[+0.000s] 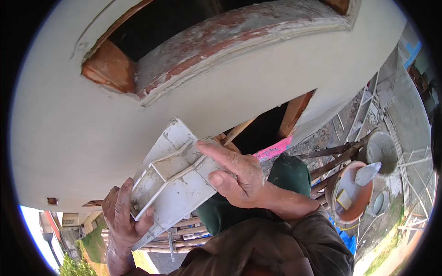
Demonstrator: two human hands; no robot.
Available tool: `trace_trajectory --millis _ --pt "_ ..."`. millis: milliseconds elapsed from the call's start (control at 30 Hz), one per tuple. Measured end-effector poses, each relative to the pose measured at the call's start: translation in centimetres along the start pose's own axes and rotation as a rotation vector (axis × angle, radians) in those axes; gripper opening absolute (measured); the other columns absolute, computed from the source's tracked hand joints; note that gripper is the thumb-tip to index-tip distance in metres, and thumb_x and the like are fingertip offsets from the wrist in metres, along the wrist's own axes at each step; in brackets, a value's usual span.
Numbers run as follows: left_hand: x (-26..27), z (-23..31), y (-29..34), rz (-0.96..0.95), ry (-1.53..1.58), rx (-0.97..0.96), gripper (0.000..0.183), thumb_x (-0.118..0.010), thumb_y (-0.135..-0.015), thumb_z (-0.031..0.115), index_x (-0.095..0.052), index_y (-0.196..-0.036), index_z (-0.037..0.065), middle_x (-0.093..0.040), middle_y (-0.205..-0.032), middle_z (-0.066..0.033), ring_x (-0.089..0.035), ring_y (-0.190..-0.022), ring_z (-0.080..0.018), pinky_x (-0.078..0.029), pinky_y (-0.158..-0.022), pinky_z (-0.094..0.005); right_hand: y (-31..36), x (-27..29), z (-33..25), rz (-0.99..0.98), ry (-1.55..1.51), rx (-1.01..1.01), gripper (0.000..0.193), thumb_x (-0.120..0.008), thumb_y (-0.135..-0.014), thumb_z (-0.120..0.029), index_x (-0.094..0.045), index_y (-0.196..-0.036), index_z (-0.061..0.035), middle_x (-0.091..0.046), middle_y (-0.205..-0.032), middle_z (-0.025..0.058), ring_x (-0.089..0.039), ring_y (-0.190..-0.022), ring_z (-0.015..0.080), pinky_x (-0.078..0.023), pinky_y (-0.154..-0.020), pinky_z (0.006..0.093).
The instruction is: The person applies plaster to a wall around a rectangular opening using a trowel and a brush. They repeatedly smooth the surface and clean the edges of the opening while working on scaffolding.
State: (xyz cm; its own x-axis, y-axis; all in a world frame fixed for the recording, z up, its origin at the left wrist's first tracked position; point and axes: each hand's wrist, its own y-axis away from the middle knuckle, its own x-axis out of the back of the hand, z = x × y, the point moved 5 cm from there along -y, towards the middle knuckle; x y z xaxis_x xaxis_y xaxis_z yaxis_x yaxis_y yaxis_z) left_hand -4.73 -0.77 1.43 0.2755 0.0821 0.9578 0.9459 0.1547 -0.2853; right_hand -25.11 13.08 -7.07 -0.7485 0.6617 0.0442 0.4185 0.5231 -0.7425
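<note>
A white plastering float point(182, 181), smeared with grey mortar, is tilted in front of my body, its ribbed back and raised box-shaped handle facing up. My left hand point(122, 218) grips its lower left end, thumb and fingers closed about the edge. At the right side, my right hand point(241, 177) lies against the float with index finger and thumb over the edge; its other fingers are hidden. Behind the float rises a pale plastered wall point(221, 78). Both hands have mortar stains.
Above is a window opening with a rough, mortar-marked sill point(221, 39); a lower opening has a wooden frame point(297, 112). At right, a reddish basin point(357, 188) holds a trowel point(367, 174) and a yellowish block, near a mortar bucket point(381, 152). Poles point(189, 230) run beneath me.
</note>
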Motion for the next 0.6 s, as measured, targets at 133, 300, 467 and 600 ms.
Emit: trace_trajectory --millis 133,300,467,600 --pt "-4.2 -0.3 -3.1 0.070 0.167 -0.227 0.063 -0.058 -0.091 0.038 -0.045 -0.131 -0.009 -0.062 -0.101 -0.0198 -0.061 -0.076 -0.0324 -0.050 -0.067 -0.0409 6.8 9.4 -0.1 0.362 0.306 -0.322 0.037 -0.062 -0.093 -0.024 -0.058 -0.121 0.0008 -0.062 -0.101 0.0171 -0.063 -0.082 0.0221 -0.051 -0.072 0.0320" --pt "-8.8 1.0 -7.9 0.051 0.427 -0.245 0.059 -0.057 -0.092 0.033 -0.045 -0.129 -0.012 -0.062 -0.107 -0.0222 -0.064 -0.081 -0.0327 -0.052 -0.069 -0.0421 22.9 23.5 -6.5 0.854 1.175 -0.734 0.029 -0.053 -0.097 -0.023 -0.068 -0.103 0.0008 -0.065 -0.106 0.0121 -0.060 -0.097 0.0199 -0.047 -0.084 0.0314" --pt "-12.0 4.3 -11.6 -0.027 0.540 -0.288 0.056 -0.062 -0.087 0.023 -0.044 -0.130 -0.009 -0.063 -0.104 -0.0234 -0.065 -0.081 -0.0330 -0.052 -0.069 -0.0429 41.8 29.0 -6.5 0.162 1.274 -1.775 0.085 -0.065 -0.071 -0.023 -0.030 -0.147 -0.0161 -0.041 -0.144 0.0151 -0.040 -0.132 0.0350 -0.030 -0.109 0.0472" --pt "-13.6 7.6 -13.4 -0.007 0.568 -0.422 0.059 -0.068 -0.079 0.014 -0.045 -0.131 -0.003 -0.063 -0.098 -0.0220 -0.063 -0.079 -0.0354 -0.052 -0.072 -0.0431 48.9 29.7 -2.1 0.057 1.008 -1.823 0.091 -0.074 -0.072 -0.042 -0.031 -0.147 -0.0150 -0.045 -0.140 0.0208 -0.043 -0.129 0.0409 -0.037 -0.106 0.0432"
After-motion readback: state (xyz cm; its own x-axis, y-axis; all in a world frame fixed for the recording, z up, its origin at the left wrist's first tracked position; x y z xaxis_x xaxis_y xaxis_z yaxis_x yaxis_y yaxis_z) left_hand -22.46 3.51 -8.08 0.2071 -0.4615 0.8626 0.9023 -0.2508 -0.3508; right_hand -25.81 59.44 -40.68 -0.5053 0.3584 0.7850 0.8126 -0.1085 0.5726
